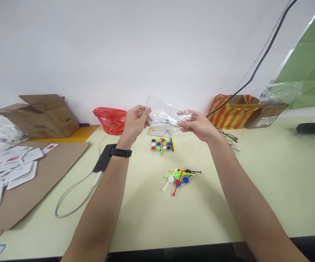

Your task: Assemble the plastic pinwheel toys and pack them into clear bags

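A clear plastic bag is stretched between my two hands, above the back part of the table. My left hand, with a black watch band at its wrist, pinches the bag's left edge. On the other side my right hand grips its right end between thumb and fingers. Below the bag lies a cluster of colourful round pieces and thin sticks. Nearer to me is a loose pile of arrow-shaped spinners in white, red, blue, green, yellow and black. A flat clear packet lies behind the cluster.
On the left, a phone with a cable lies beside my forearm. A red plastic bag, an open cardboard box and white packets are farther left. At right stand a striped bag, a carton and eyeglasses.
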{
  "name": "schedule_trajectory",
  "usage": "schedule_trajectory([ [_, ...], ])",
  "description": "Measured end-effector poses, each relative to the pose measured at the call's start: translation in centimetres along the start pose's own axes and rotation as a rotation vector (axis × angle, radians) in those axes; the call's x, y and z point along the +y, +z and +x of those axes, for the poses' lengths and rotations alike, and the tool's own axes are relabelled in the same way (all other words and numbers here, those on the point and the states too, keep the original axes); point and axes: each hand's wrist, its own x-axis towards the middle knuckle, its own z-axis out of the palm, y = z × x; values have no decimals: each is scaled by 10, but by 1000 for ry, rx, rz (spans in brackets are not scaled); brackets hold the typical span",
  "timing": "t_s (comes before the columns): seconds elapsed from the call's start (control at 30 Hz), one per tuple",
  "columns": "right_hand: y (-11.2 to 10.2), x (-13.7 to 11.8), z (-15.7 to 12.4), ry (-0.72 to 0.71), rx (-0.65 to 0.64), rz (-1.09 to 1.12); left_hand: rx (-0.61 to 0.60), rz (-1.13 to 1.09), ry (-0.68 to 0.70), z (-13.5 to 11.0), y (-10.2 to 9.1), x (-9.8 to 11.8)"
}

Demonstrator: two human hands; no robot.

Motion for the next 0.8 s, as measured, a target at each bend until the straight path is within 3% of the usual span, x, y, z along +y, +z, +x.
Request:
schedule_trajectory([
  [0.13, 2, 6, 7, -132, 211, 47, 10, -210, -120, -4, 14, 2],
  [0.27, 9, 10, 12, -215, 342, 97, -161, -345, -253, -16, 49, 4],
  [0.33, 12, 10, 11, -189, 300, 57, -150, -324, -225, -21, 65, 2],
  [0.4, 12, 8, 7, -145, 178, -44, -11, -313, -162, -22, 72, -3],
  [0.5, 7, 1, -1, -86, -49, -240, 51, -295, -102, -16, 61, -10],
  [0.57, 1, -4, -4, -77, -90, -295, -111, -192, -117, -12, 43, -11],
  [0.7, -16, -9, -6, -62, 1, -266, -605, 36, -236, -11, 11, -4],
  [0.8, -22, -7, -10, 32, -105, -302, -852, 158, -243, -14, 4, -2],
])
